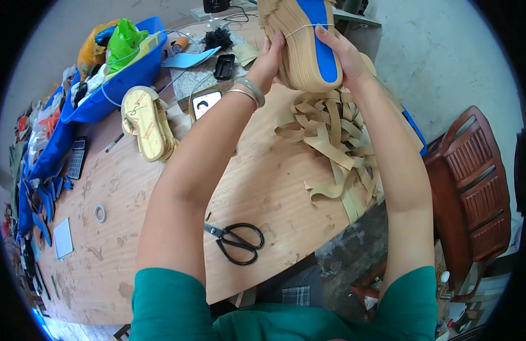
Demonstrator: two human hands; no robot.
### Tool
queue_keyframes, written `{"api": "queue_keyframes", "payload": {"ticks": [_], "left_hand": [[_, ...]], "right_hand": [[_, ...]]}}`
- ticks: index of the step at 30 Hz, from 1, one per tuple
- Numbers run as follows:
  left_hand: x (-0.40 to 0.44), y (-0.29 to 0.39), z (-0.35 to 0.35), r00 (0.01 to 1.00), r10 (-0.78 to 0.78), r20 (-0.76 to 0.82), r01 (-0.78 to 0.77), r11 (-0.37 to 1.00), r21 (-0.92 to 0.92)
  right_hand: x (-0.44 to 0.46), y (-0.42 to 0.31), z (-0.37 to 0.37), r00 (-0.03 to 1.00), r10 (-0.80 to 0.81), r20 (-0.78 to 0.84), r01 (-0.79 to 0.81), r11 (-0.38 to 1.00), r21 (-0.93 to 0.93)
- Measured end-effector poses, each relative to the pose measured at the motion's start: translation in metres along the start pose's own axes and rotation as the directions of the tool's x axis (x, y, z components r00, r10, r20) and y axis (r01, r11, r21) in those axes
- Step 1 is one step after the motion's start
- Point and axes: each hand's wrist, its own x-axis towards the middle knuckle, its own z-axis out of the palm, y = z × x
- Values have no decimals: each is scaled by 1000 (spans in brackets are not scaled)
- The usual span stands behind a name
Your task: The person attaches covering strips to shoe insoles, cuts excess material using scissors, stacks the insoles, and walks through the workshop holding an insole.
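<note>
Both arms reach forward over the wooden table. A thick stack of tan insoles (297,57), with a blue sole-shaped piece on its right side and a thin band around it, is raised at the top centre. My left hand (268,62) grips the stack's left side, fingers partly hidden behind it. On the right side my right hand (345,57) holds it, thumb near the band and the blue piece. Tan strips (331,131) lie in a tangled pile just below the stack. A phone (206,104) with a lit screen is left of the strips.
Black-handled scissors (240,243) lie near the table's (172,295) front edge. Yellowish sole pieces (146,125), a tape roll (100,213) and a calculator (77,158) are on the left. Blue bins (121,74) hold bags at the back left. A brown chair (473,193) stands at right.
</note>
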Motion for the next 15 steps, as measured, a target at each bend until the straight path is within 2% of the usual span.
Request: {"api": "queue_keyframes", "payload": {"ticks": [2, 7, 11, 13, 14, 15], "left_hand": [[24, -29, -5, 998, -3, -58, 4, 1000, 3], [51, -74, -7, 1000, -15, -13, 16, 998, 58], [38, -84, 3, 1000, 16, 19, -15, 999, -38], [24, -81, 13, 990, -101, -98, 92, 992, -89], [19, -77, 20, 975, -163, -149, 147, 982, -116], [20, -80, 23, 976, -161, -148, 145, 983, -110]], "right_hand": [[18, 20, -15, 999, 33, 1, -33, 999, -15], [29, 52, -44, 989, 146, -16, -146, 988, -58], [27, 62, -58, 979, 200, -23, -202, 973, -108], [33, 61, -65, 978, 207, -11, -207, 968, -143], [36, 61, -68, 960, 276, -52, -281, 950, -134], [41, 60, -73, 936, 340, -90, -349, 929, -122]]}}
